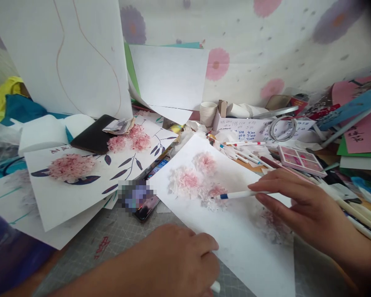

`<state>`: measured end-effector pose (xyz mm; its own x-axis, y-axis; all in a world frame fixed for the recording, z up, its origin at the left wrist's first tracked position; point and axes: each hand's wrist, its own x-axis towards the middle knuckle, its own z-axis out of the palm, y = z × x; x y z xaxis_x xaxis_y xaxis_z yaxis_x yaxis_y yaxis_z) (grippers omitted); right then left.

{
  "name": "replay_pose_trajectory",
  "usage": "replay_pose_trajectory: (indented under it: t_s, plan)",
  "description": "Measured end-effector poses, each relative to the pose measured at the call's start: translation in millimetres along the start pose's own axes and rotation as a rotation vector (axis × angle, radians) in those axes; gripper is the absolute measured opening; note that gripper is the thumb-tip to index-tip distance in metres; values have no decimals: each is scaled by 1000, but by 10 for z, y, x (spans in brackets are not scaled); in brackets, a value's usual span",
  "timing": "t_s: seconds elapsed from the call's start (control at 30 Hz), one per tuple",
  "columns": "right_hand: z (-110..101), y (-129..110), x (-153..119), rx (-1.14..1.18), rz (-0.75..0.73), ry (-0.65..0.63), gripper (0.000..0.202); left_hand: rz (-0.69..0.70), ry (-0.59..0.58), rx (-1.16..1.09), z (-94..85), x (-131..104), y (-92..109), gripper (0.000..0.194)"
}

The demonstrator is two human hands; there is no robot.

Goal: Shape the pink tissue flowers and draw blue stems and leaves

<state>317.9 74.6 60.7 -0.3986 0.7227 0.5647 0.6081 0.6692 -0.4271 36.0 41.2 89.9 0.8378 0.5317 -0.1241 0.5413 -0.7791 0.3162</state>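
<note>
My right hand [297, 202] pinches a slim white pen [239, 194] with a blue band near its dark tip. That tip is at the lower pink paper-like flower [218, 190] on a white sheet [235, 243]. A larger pale pink flower [185, 179] and another flower [205, 163] lie above it; a fourth, shaded bloom [273, 225] is below my right hand. My left hand [179, 260] is closed at the sheet's lower left edge. A white rounded end [215, 286] pokes out beneath its fingers; the rest of that thing is hidden.
A phone [146, 206] rests on the grey cutting mat [117, 235]. Flower sheets [49, 206] and a black wallet-like case [94, 134] lie left. Behind are paper cups [208, 113], many pens [245, 156], a pink palette [301, 160] and a tape roll [282, 128].
</note>
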Motion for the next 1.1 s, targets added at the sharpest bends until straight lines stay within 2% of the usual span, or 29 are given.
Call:
replay_pose_trajectory:
  t_s: [0.17,0.4,0.5,0.63,0.87,1.1]
  plan:
    - [46,-47,22,-38,-88,-67,20,13,-29,15,11,28,0,31]
    - [9,-46,13,-42,-70,-21,16,16,-110,43,15,-46,-13,13]
    - [53,-109,21,-101,-125,-57,19,1,-150,71,-12,-33,-3,12]
    - [19,-118,17,-156,-161,-36,19,8,-185,80,-42,-25,11,12]
    - [27,-133,23,-136,-171,-61,20,21,-104,89,-30,-30,-5,14]
    - [5,-91,18,-110,-156,-35,21,26,-141,82,-44,-48,-6,12]
